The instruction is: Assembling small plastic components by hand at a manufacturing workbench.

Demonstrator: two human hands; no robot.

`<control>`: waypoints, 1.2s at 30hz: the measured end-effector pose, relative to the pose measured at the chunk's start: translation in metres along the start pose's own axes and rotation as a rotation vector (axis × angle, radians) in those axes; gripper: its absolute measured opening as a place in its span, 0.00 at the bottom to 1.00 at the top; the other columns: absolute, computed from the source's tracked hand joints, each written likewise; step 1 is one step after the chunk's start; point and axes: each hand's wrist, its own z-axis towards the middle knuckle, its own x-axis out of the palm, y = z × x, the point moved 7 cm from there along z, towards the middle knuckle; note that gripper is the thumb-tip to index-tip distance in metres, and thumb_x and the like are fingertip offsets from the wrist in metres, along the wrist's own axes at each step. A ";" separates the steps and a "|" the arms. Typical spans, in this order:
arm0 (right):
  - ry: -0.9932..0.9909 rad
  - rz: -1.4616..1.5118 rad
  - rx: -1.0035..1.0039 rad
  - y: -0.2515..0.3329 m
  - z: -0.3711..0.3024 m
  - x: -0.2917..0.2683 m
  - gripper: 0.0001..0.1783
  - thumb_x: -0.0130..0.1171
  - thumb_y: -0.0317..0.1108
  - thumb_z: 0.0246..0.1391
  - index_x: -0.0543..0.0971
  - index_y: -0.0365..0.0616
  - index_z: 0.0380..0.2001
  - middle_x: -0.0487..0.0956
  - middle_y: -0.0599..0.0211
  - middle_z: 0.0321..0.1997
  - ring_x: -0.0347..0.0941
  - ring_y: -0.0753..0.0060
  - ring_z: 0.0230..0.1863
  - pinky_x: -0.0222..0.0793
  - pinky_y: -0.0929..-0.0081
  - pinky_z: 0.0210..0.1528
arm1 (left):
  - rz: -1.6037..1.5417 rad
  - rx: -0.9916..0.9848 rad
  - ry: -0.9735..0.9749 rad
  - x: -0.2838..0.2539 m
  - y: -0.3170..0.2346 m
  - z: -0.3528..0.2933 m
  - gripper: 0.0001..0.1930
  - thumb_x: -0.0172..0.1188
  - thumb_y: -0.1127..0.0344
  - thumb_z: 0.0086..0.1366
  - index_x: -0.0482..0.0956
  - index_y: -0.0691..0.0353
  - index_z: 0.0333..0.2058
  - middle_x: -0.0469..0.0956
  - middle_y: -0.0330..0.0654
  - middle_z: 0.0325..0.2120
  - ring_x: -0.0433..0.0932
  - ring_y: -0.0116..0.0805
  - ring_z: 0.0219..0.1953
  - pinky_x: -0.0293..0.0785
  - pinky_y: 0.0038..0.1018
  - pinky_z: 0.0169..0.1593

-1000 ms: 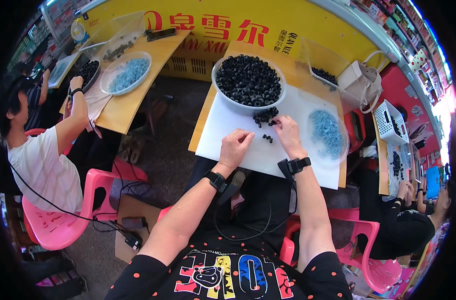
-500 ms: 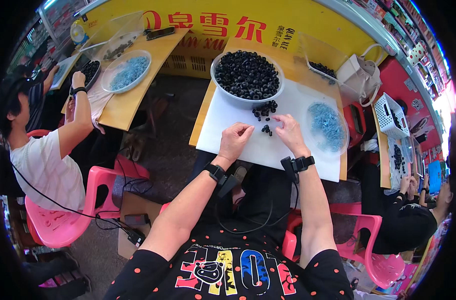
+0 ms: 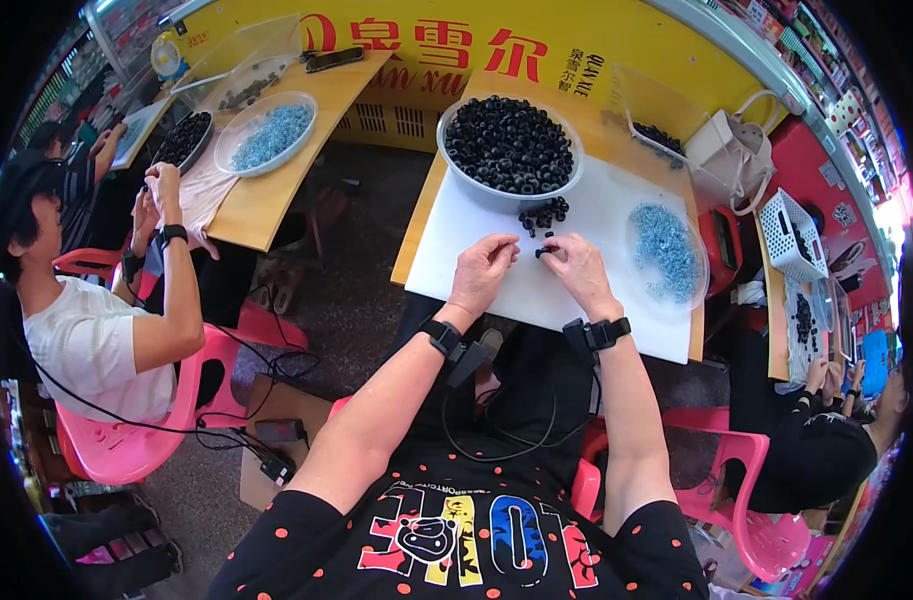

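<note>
Two bare arms are being stretched up from the bottom edge over a white board point(image 3: 497, 300), and a black band is being worn on each wrist. The left hand point(image 3: 484, 272) is being held curled, with its fingertips pinched together above the board; whether something small is being gripped there cannot be told. The right hand point(image 3: 580, 270) is being held just beside it, and a small black ring point(image 3: 543, 252) is being pinched between its thumb and finger, close to the left fingertips. Just past the hands, a little pile of black rings point(image 3: 544, 214) is being kept on the board, right at the foot of a big white bowl point(image 3: 508, 195). That bowl is being filled to the brim with many more black rings. To the right of the hands, a clear dish point(image 3: 667, 252) of small blue bits is being rested on the board. The board is being carried by a wooden table point(image 3: 414, 235). Farther to the right, a clear tub point(image 3: 649, 130) with a few black rings is being kept by a pale bag point(image 3: 729, 155). Far off on the left, another person point(image 3: 97, 320) is being seated on a pink chair point(image 3: 117, 440) at a second table, where another blue dish point(image 3: 267, 135) is being kept.
</note>
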 end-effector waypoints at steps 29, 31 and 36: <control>-0.287 -0.221 0.066 -0.052 -0.016 -0.048 0.07 0.54 0.25 0.54 0.79 0.35 0.33 0.77 0.51 0.36 0.75 0.48 0.37 0.72 0.60 0.40 | -0.986 -0.422 0.192 0.027 0.024 -0.013 0.08 0.55 0.72 0.66 0.76 0.63 0.44 0.79 0.46 0.40 0.79 0.35 0.44 0.77 0.31 0.52; -0.250 -0.258 0.089 -0.056 -0.008 -0.043 0.06 0.53 0.24 0.54 0.79 0.35 0.32 0.77 0.51 0.36 0.75 0.47 0.38 0.73 0.60 0.41 | -0.974 -0.425 0.204 0.028 0.022 -0.016 0.08 0.55 0.72 0.66 0.76 0.64 0.43 0.79 0.46 0.40 0.79 0.35 0.43 0.77 0.31 0.53; -0.214 -0.327 0.078 -0.074 -0.011 -0.041 0.05 0.55 0.26 0.53 0.79 0.35 0.30 0.77 0.51 0.35 0.76 0.48 0.36 0.74 0.62 0.37 | -0.951 -0.444 0.210 0.034 0.017 -0.018 0.09 0.56 0.72 0.66 0.76 0.65 0.44 0.79 0.46 0.39 0.79 0.34 0.43 0.77 0.30 0.52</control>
